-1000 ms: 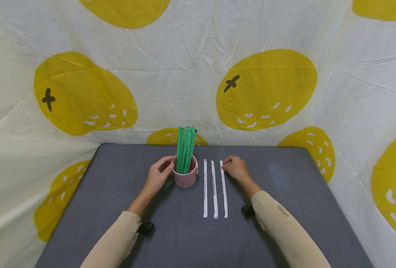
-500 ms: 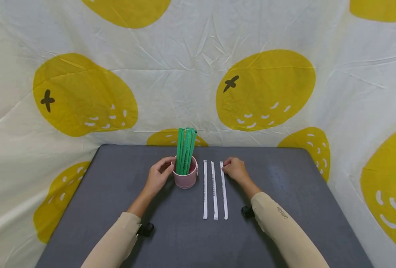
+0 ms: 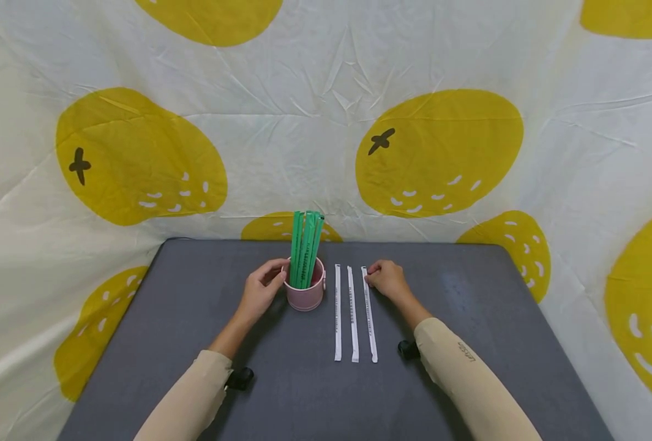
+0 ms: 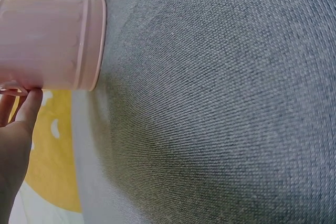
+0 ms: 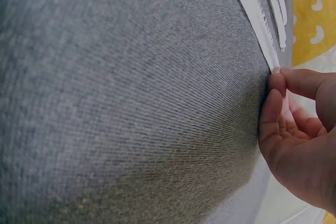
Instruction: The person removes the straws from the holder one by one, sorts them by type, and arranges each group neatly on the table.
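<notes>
A small pink bucket [image 3: 305,298] stands upright on the table with several green-wrapped sticks [image 3: 306,248] leaning in it. At its left side my left hand [image 3: 259,288] holds the bucket near the rim; in the left wrist view the thumb [image 4: 32,106] lies by the handle's lug. To the right of the bucket lie three slim white paper-wrapped straws, roughly side by side: a left one [image 3: 338,312], a middle one [image 3: 353,312] and a right one [image 3: 369,315]. My right hand [image 3: 389,278] pinches the right straw close to its far end, with the fingertips near the tabletop.
The dark grey table [image 3: 303,398] ends at the back against a white curtain [image 3: 281,153] printed with yellow fruit. Each wrist carries a black camera, one on the left [image 3: 241,378] and one on the right [image 3: 408,349].
The near end of the right straw has swung slightly to the right, while its far end stays in my right hand's pinch. My left hand and the bucket look unmoved.
</notes>
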Demonstrator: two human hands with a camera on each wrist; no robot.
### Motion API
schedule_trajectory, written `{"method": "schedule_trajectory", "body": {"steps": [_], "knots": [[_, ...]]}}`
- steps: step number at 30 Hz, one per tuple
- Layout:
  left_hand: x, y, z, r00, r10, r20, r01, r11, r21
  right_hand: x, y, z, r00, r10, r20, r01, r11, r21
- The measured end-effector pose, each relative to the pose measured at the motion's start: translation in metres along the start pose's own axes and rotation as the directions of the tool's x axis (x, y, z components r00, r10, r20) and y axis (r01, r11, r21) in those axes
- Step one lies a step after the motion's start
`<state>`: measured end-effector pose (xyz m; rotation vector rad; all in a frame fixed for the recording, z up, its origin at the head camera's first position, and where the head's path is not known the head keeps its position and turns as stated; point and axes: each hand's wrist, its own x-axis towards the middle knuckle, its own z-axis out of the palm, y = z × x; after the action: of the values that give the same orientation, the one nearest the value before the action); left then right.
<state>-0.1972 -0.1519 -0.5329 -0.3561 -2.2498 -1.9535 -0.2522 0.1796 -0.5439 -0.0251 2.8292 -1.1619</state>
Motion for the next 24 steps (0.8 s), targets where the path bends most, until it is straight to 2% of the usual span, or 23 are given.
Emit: {"method": "schedule_trajectory", "body": {"steps": [5, 10, 14, 20, 24], "knots": [[0.000, -0.002, 0.001, 1.000, 0.012, -0.006, -0.012, 1.000, -0.007, -0.001, 0.007, -0.002, 0.999, -0.047, 0.026, 0.044, 0.993, 0.107], [0.000, -0.001, 0.001, 1.000, 0.014, -0.005, -0.014, 1.000, 0.004, 0.001, 0.012, -0.004, 0.998, -0.007, 0.061, -0.005, 0.982, 0.191], [-0.001, -0.001, 0.001, 1.000, 0.013, -0.011, -0.013, 1.000, -0.001, 0.003, 0.013, -0.004, 0.998, -0.009, 0.066, -0.007, 0.973, 0.231], [0.000, -0.002, 0.002, 1.000, 0.017, -0.020, -0.017, 1.000, 0.000, 0.004, 0.008, -0.007, 0.998, -0.034, 0.056, 0.016, 0.958, 0.287], [0.000, -0.001, 0.002, 1.000, 0.008, -0.019, -0.008, 1.000, 0.007, 0.004, -0.003, -0.008, 0.996, -0.070, 0.055, 0.047, 0.937, 0.347]]}}
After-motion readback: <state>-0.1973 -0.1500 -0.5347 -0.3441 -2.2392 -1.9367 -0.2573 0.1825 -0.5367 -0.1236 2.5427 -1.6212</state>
